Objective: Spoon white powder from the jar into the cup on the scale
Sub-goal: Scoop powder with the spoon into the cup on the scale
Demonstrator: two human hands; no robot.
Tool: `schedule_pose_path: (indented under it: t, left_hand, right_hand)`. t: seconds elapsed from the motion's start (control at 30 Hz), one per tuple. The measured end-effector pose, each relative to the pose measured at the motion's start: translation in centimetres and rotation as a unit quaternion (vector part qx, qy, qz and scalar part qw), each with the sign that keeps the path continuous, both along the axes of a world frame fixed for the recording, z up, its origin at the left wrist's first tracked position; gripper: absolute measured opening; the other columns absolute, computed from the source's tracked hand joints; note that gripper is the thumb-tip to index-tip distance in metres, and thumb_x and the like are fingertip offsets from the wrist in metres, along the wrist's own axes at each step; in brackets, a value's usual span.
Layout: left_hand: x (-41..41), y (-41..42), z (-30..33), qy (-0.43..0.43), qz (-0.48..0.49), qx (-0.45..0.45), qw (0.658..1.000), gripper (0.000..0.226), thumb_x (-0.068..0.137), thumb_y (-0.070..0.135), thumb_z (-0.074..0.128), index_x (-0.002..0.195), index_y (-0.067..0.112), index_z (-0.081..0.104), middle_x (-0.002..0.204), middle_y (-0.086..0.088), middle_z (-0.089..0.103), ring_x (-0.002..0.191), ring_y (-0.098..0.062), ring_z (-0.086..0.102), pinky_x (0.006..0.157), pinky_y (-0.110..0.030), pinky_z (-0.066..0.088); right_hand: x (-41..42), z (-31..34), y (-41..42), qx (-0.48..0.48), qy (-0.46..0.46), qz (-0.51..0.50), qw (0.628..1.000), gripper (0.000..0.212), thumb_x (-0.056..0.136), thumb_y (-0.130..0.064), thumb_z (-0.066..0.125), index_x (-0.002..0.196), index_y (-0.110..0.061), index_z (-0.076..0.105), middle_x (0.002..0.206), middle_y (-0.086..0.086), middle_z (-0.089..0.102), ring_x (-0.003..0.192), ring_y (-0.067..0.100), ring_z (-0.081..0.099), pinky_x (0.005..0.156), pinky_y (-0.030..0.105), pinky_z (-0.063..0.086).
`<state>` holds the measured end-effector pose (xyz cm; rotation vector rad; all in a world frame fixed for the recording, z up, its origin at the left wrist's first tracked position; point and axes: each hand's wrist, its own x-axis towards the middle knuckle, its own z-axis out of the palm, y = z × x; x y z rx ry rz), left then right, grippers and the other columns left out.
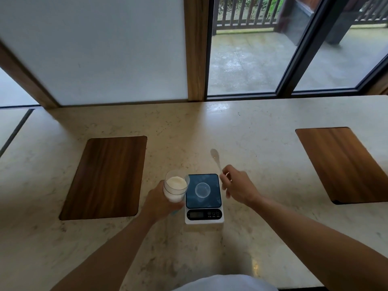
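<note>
Head view:
Jar (176, 188): clear, holding white powder (176, 182); lid off, lifted and tilting toward the scale, seemingly to shorten the spoon's trip.
Left hand (162, 201): grip wrapping round the jar's lower wall, keeping the mouth free.
Scale (204, 198): white body, blue platform, sitting on the tabletop (252, 127) directly ahead; display facing the person for reading, digits illegible.
Cup (202, 190): small, clear, standing centred on the platform; appearing empty.
Spoon (216, 157): pale, bowl pointing away, appearing empty.
Right hand (237, 185): grip narrow, fingertips pinching the spoon's handle end, just right of the scale.
Wooden mats (105, 177): lying on either side, unused.
Stage: judged as scooping not yet begun.
</note>
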<state>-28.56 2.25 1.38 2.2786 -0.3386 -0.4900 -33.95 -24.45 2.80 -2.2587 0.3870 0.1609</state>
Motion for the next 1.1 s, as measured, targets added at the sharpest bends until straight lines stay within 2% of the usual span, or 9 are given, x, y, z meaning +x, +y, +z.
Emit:
schedule_pose_path:
  t: [0.07, 0.13, 0.27, 0.33, 0.4, 0.47, 0.8, 0.97, 1.1]
  left_hand:
    - [0.1, 0.1, -0.1, 0.001, 0.005, -0.002, 1.0, 0.074, 0.061, 0.037, 0.088, 0.123, 0.022, 0.05, 0.119, 0.002, 0.063, 0.106, -0.019, 0.059, 0.095, -0.035, 0.049]
    - [0.2, 0.3, -0.2, 0.0, 0.01, -0.002, 1.0, 0.076, 0.059, 0.039, 0.088, 0.123, 0.024, 0.049, 0.119, 0.003, 0.062, 0.106, -0.018, 0.059, 0.093, -0.031, 0.048]
    - [0.4, 0.7, -0.5, -0.001, 0.015, 0.013, 1.0, 0.082, 0.055, 0.041, 0.089, 0.124, 0.026, 0.046, 0.119, 0.005, 0.061, 0.104, -0.015, 0.058, 0.088, -0.028, 0.047]
    - [0.4, 0.8, -0.7, 0.001, 0.013, 0.016, 1.0, 0.083, 0.054, 0.042, 0.089, 0.123, 0.028, 0.046, 0.119, 0.006, 0.061, 0.104, -0.015, 0.059, 0.089, -0.03, 0.048]
    - [0.4, 0.8, -0.9, 0.004, 0.006, 0.02, 1.0, 0.082, 0.054, 0.043, 0.088, 0.123, 0.03, 0.045, 0.12, 0.007, 0.061, 0.105, -0.015, 0.059, 0.091, -0.031, 0.05]
    - [0.4, 0.8, -1.0, 0.0, 0.011, 0.02, 1.0, 0.08, 0.054, 0.041, 0.088, 0.122, 0.029, 0.046, 0.119, 0.006, 0.062, 0.103, -0.015, 0.06, 0.087, -0.028, 0.049]
    - [0.0, 0.7, -1.3, -0.025, -0.008, 0.008, 1.0, 0.074, 0.059, 0.032, 0.088, 0.121, 0.023, 0.048, 0.118, 0.001, 0.062, 0.101, -0.015, 0.059, 0.084, -0.022, 0.045]
    - [0.2, 0.8, -1.8, -0.016, -0.029, 0.022, 0.999, 0.076, 0.061, 0.035, 0.088, 0.123, 0.022, 0.047, 0.121, -0.001, 0.061, 0.098, -0.007, 0.052, 0.084, -0.017, 0.04]
    - [0.1, 0.9, -2.2, -0.014, -0.031, 0.023, 0.999, 0.08, 0.06, 0.038, 0.087, 0.126, 0.02, 0.046, 0.12, -0.001, 0.06, 0.104, -0.016, 0.058, 0.088, -0.021, 0.041]
  right_hand:
    - [0.1, 0.9, 0.5, -0.014, -0.011, 0.025, 1.0, 0.015, 0.102, -0.028, 0.044, 0.092, -0.02, 0.051, 0.071, 0.004, 0.067, 0.048, 0.014, 0.063, 0.044, 0.026, 0.049]
    - [0.2, 1.7, 1.1, -0.031, -0.028, 0.053, 0.998, 0.015, 0.103, -0.028, 0.042, 0.092, -0.022, 0.049, 0.074, 0.004, 0.066, 0.059, 0.021, 0.061, 0.052, 0.035, 0.05]
    - [0.1, 3.4, 1.7, -0.051, -0.072, 0.104, 0.991, 0.014, 0.103, -0.027, 0.044, 0.098, -0.02, 0.054, 0.079, -0.004, 0.062, 0.067, 0.015, 0.056, 0.057, 0.025, 0.042]
    - [0.2, 4.2, 2.2, -0.068, -0.081, 0.132, 0.986, 0.017, 0.103, -0.028, 0.045, 0.102, -0.017, 0.058, 0.086, -0.003, 0.065, 0.071, 0.012, 0.058, 0.06, 0.025, 0.047]
    - [0.3, 5.0, 2.7, -0.088, -0.081, 0.159, 0.98, 0.018, 0.102, -0.029, 0.046, 0.104, -0.017, 0.059, 0.096, 0.0, 0.07, 0.078, 0.015, 0.063, 0.066, 0.031, 0.056]
    - [0.5, 5.5, 3.0, -0.109, -0.085, 0.184, 0.973, 0.018, 0.102, -0.03, 0.048, 0.104, -0.017, 0.06, 0.1, 0.001, 0.071, 0.081, 0.017, 0.064, 0.07, 0.034, 0.058]
    - [1.2, 5.5, 4.7, -0.195, -0.106, 0.207, 0.953, 0.026, 0.099, -0.038, 0.049, 0.096, -0.016, 0.062, 0.087, 0.002, 0.072, 0.069, 0.017, 0.063, 0.065, 0.039, 0.059]
    - [1.7, 5.3, 5.2, -0.215, -0.128, 0.212, 0.945, 0.028, 0.098, -0.039, 0.05, 0.092, -0.016, 0.065, 0.082, -0.001, 0.07, 0.064, 0.015, 0.062, 0.061, 0.039, 0.059]
    - [1.4, 5.4, 5.3, -0.222, -0.152, 0.228, 0.936, 0.027, 0.097, -0.038, 0.053, 0.1, -0.019, 0.072, 0.087, -0.001, 0.072, 0.066, 0.014, 0.062, 0.061, 0.034, 0.059]
